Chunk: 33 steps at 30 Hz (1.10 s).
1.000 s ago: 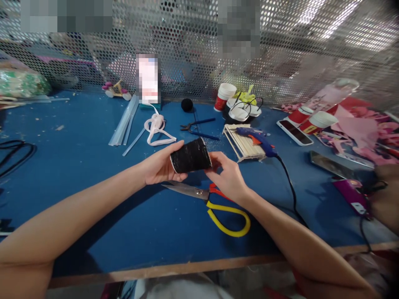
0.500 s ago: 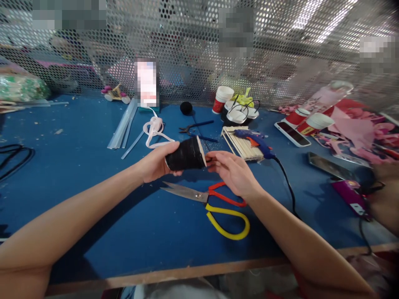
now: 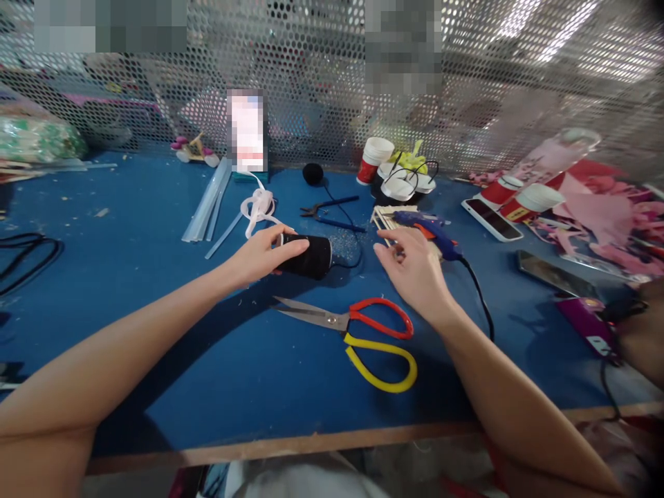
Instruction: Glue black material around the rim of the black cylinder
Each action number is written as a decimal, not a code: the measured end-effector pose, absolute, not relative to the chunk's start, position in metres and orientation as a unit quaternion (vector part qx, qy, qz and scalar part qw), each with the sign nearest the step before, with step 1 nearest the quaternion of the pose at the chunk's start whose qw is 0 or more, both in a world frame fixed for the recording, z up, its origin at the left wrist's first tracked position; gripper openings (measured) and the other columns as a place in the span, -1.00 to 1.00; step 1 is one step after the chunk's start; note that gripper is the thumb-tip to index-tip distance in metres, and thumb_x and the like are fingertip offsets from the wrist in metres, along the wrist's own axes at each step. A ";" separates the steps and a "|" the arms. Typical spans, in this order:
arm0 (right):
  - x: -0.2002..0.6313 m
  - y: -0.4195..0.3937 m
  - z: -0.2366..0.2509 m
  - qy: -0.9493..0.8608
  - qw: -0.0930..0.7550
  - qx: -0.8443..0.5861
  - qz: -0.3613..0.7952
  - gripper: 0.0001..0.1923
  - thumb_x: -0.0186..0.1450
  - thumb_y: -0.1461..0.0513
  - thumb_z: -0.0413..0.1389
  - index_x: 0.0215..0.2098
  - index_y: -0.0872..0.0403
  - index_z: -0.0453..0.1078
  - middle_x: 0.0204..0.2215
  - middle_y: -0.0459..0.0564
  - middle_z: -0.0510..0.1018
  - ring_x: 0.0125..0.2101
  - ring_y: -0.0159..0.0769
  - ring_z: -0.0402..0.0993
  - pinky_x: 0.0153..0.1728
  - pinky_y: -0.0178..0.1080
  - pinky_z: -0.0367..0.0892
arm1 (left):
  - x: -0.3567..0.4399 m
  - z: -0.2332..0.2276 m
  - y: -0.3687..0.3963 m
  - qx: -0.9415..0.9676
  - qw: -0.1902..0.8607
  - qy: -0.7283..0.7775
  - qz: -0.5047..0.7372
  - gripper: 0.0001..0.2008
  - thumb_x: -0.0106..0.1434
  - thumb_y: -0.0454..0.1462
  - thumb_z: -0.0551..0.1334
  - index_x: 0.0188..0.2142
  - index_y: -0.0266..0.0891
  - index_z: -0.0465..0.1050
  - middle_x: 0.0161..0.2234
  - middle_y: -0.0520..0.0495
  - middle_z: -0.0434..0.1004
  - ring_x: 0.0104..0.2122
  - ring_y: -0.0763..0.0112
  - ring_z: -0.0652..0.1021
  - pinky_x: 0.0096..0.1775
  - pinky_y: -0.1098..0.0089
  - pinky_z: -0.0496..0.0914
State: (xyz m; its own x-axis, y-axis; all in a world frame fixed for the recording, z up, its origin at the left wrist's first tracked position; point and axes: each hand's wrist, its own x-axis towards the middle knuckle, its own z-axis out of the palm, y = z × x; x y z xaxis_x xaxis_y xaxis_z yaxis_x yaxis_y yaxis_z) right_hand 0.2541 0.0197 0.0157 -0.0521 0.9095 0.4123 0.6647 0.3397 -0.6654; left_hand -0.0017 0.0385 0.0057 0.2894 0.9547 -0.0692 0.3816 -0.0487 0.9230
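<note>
My left hand [image 3: 270, 250] is closed round a paper cup wrapped in black yarn [image 3: 308, 256], which lies on its side with its white rim toward my palm. A black strand runs from the cup's far end back to a ball of black yarn [image 3: 312, 173]. My right hand [image 3: 412, 266] hovers with fingers apart and nothing in them, just in front of a blue glue gun [image 3: 447, 242] resting on a bundle of pale sticks [image 3: 399, 209]. Below both hands lie scissors [image 3: 335, 321] with one red and one yellow handle, their blades pointing left.
Behind the cup are blue-handled pliers [image 3: 337, 202], a pale ribbon [image 3: 258, 205] and clear glue sticks [image 3: 210, 204]. Paper cups [image 3: 374, 159] and white phone [image 3: 492, 220] stand or lie to the right. A perforated metal screen [image 3: 311, 83] closes the back. Another person's hand [image 3: 643, 339] is at far right.
My right hand has left the cup and moved right, toward the glue gun. My left hand has turned the cup, so its white rim now faces left and its black end right.
</note>
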 end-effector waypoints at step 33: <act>0.226 -0.005 0.016 -0.627 0.458 -0.430 0.461 -0.87 0.16 0.17 0.17 -0.45 0.05 0.34 -0.58 -0.18 0.33 -0.63 -0.52 0.22 -0.60 -0.33 0.19 | 0.012 0.006 0.023 0.650 0.551 0.461 0.248 -0.62 0.14 0.04 0.17 -0.28 -0.23 0.35 -0.53 0.05 0.30 -0.57 0.52 0.34 -0.57 0.53 0.27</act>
